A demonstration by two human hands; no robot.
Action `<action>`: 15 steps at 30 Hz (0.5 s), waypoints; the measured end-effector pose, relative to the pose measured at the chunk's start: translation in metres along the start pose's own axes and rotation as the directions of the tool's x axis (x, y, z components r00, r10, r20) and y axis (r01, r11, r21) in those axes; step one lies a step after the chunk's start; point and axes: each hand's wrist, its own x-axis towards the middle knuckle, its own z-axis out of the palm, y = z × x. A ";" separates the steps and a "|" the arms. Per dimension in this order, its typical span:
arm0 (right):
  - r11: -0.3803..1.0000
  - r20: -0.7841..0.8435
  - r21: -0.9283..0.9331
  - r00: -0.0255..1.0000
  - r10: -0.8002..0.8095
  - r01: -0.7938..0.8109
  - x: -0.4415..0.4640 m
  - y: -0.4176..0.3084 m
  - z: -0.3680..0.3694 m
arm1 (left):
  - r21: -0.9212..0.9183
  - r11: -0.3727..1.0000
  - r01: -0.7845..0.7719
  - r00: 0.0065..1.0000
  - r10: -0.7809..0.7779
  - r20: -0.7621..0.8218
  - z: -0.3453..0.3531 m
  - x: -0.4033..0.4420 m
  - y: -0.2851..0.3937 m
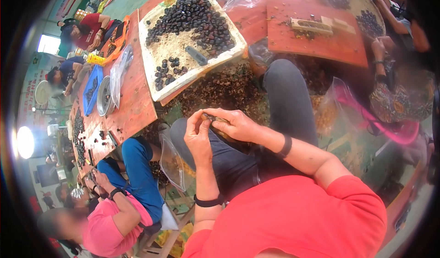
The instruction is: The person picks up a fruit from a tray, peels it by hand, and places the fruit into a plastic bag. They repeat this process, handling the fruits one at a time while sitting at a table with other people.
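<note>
Over the lap, my left hand (198, 141) and my right hand (236, 126) meet, fingertips pinched together. Between them is a small dark piece (209, 117), too small to make out well. Under the fingers of my right hand lies something brownish, mostly hidden by the palm. Beyond the knees a white foam tray (151, 77) holds many dark, round nuts or fruits (195, 17) at its far side and a smaller group (168, 71) near its front. A grey tool handle (196, 55) lies in the tray on pale crumbs.
The red table (140, 104) carries a blue tray (93, 89), a metal bowl (105, 95) and plastic bags. At the right, a wooden block (311, 27) lies on a red board (321, 47). Co-workers sit at left and right. Brown shells litter the floor (220, 95).
</note>
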 end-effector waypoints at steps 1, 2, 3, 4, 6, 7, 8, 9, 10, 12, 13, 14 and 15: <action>0.998 -0.049 0.026 0.997 -0.059 0.060 0.000 0.003 0.002 | -0.001 1.000 -0.001 1.000 0.001 -0.001 0.001 0.000 0.000; 0.998 -0.048 0.026 0.997 -0.059 0.061 -0.001 0.005 0.002 | -0.026 1.000 -0.006 1.000 0.006 -0.008 0.001 0.000 0.000; 0.999 -0.037 0.030 0.999 -0.038 0.039 0.000 0.004 0.001 | -0.052 0.999 -0.014 1.000 0.013 -0.014 0.004 0.000 0.001; 0.999 -0.027 0.032 0.999 -0.018 0.019 0.000 0.002 0.001 | -0.054 0.998 -0.019 1.000 0.018 -0.013 0.005 -0.002 0.005; 0.993 -0.049 0.116 0.999 -0.008 0.013 -0.001 0.007 0.006 | 0.276 0.961 -0.020 0.999 0.033 -0.043 0.009 -0.005 0.020; 0.988 -0.075 0.148 0.996 -0.040 0.051 -0.001 0.012 0.011 | 0.278 0.959 -0.062 0.997 0.074 -0.031 0.008 -0.005 0.018; 0.981 -0.052 0.195 0.999 -0.006 0.016 -0.002 0.009 0.013 | 0.321 0.943 -0.089 0.994 0.103 -0.027 0.004 -0.006 0.012; 0.991 -0.062 0.136 0.998 0.011 -0.002 -0.002 0.007 0.013 | 0.300 0.953 -0.043 0.997 0.061 -0.052 0.004 -0.006 0.009; 0.986 -0.050 0.143 0.994 0.098 -0.090 -0.001 0.005 0.008 | 0.251 0.965 -0.071 0.996 0.084 -0.041 0.007 -0.001 0.001; 0.988 -0.091 0.138 0.992 0.084 -0.070 -0.002 0.015 0.010 | 0.006 0.999 0.050 0.997 -0.050 -0.054 0.008 -0.001 -0.006; 0.993 -0.126 0.106 0.990 0.067 -0.054 -0.001 0.019 0.013 | -0.055 0.997 0.052 0.998 -0.054 -0.029 0.009 -0.001 -0.006; 0.987 -0.092 0.073 0.984 0.151 -0.145 -0.001 0.011 0.009 | -0.101 0.993 0.064 0.997 -0.067 -0.026 0.007 0.001 -0.010; 0.979 -0.066 0.067 0.979 0.195 -0.191 -0.001 0.005 0.007 | -0.146 0.986 0.083 0.996 -0.087 -0.023 0.006 0.003 -0.014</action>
